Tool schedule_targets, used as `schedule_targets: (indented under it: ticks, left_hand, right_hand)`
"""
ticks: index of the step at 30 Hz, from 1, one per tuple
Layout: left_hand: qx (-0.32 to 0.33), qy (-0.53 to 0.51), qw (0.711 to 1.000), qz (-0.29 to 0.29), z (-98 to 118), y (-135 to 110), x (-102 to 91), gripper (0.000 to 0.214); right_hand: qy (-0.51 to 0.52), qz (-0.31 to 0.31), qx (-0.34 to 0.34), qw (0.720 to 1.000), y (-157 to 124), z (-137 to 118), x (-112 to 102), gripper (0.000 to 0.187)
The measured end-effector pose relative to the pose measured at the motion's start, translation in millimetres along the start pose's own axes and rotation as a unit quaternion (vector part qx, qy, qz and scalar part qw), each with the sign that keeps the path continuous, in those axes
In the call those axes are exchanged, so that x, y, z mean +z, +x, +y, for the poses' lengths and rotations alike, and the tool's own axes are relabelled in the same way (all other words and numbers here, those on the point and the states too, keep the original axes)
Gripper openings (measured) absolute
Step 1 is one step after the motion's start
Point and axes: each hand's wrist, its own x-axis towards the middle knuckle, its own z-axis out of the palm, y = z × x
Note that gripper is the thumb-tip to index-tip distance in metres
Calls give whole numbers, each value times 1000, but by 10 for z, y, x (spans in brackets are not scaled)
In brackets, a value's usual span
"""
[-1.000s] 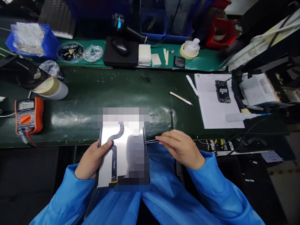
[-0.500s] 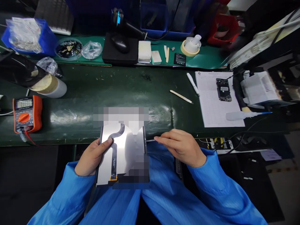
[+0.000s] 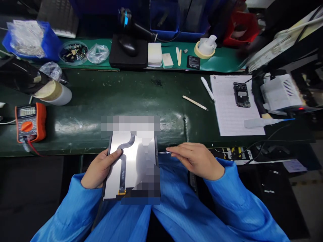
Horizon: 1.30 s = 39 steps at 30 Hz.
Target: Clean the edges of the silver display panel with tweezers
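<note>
- The panel sits before the bench, at its near edge, with the left hand on its left side and the right hand just to its right.
- On the bench, a multimeter lies far left.
- A paper sheet lies on the right with a circuit board on it.
- A pen and a stick lie just left of the sheet.

Display panel partly pixelated; thin tool mostly hidden under right hand.

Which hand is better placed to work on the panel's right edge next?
Right, probably: the right hand holds a thin tool at that edge, while the left hand grips the panel.
</note>
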Motion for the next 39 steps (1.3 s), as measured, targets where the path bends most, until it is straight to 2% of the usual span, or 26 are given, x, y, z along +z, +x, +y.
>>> schedule_targets:
  ticks: [6,11,14,17,21,25,32,39]
  left_hand:
    - [6,-7,1000,-1,-17,6,21,48]
    - [7,-1,1000,-6,-18,4,37,53]
    - [9,5,1000,-6,-15,3,44,48]
    - [18,16,1000,-1,-19,8,45,42]
    - [35,21,999,3,-36,20,43,44]
    - [43,24,999,2,-53,37,31,47]
    - [33,24,999,-5,-54,44,13,60]
    - [27,23,999,-4,-28,33,12,49]
  right_hand:
    - [31,-17,13,999,-41,18,10,28]
    - [2,-19,-3,1000,-41,15,-9,27]
    - [-10,-27,-9,1000,-35,11,-10,26]
    - [-7,-43,6,999,-46,10,9,26]
    - [16,-48,45,998,-65,2,33,25]
    - [27,-52,36,998,-56,-9,22,24]
    - [3,-20,50,999,-37,-31,-2,38]
    - [-50,37,-3,998,-32,-17,46,27]
